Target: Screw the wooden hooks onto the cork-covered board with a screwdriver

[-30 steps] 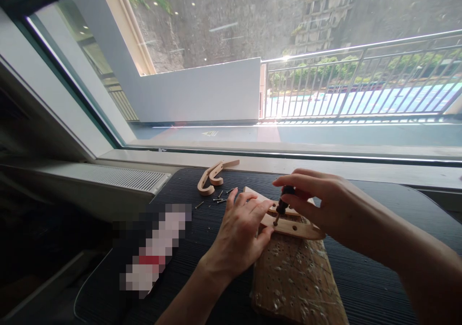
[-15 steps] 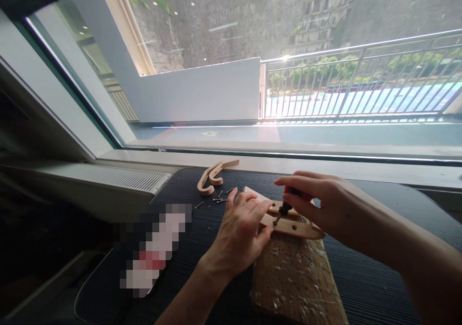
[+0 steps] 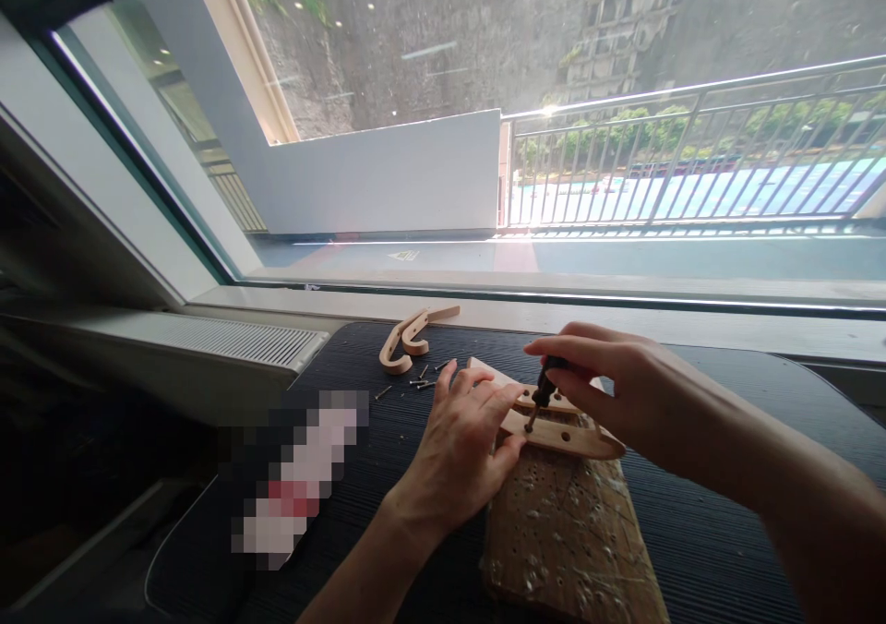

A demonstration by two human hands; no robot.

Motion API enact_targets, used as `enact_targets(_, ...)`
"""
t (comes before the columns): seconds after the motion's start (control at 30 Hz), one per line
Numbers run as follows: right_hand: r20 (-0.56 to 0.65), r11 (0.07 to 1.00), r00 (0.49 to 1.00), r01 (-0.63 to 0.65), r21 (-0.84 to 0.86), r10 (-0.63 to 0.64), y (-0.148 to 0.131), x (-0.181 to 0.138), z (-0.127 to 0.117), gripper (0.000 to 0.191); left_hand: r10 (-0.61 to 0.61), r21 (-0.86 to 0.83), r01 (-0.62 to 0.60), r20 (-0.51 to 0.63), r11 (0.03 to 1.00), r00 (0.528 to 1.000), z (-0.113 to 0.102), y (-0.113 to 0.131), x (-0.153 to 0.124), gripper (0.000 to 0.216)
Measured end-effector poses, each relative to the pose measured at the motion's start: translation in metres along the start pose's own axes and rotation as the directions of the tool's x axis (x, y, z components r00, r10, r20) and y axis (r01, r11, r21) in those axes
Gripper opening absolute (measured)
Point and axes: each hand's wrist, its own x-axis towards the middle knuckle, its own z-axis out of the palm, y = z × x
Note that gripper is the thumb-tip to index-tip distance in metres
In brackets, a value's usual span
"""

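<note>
My right hand (image 3: 616, 393) is closed round a short dark-handled screwdriver (image 3: 542, 395), whose tip stands on a pale wooden piece with holes (image 3: 560, 433). That piece lies across the far end of a scarred wooden board (image 3: 571, 541). My left hand (image 3: 460, 449) lies flat with its fingers stretched out, pressing the left end of the wooden piece against the board. Both rest on a dark ribbed table top (image 3: 360, 476).
Two curved wooden hooks (image 3: 408, 336) lie at the back of the table, with several loose screws (image 3: 419, 379) just in front of them. A blurred-out patch (image 3: 297, 476) sits at the left. A window sill and a vent grille (image 3: 235, 340) run behind.
The screwdriver has tilted a little to and fro in my right hand, its tip staying on the same spot. My left hand has not moved.
</note>
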Motion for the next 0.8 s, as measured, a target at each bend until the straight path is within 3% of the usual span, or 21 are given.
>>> enact_targets(0.23, 0.003, 0.993, 0.998, -0.062, -0.097, 0.063, 0.0027, 0.0047, -0.0027, 0.017, 0.003, 0.005, -0.003, -0.006, 1.0, 1.0, 0.0013, -0.0007, 0.0001, 0.043)
enact_targets(0.4, 0.028, 0.98, 0.997, -0.065, -0.19, 0.072, 0.0007, 0.0031, -0.0031, 0.024, 0.003, 0.007, -0.003, -0.002, 1.0, 1.0, 0.0022, 0.0004, 0.0012, 0.041)
enact_targets(0.8, 0.034, 0.995, 0.999, -0.017, -0.099, 0.021, -0.0048, 0.0002, -0.0016, 0.024, 0.01, 0.002, -0.01, -0.008, 1.0, 1.0, -0.0005, 0.0019, 0.0018, 0.043)
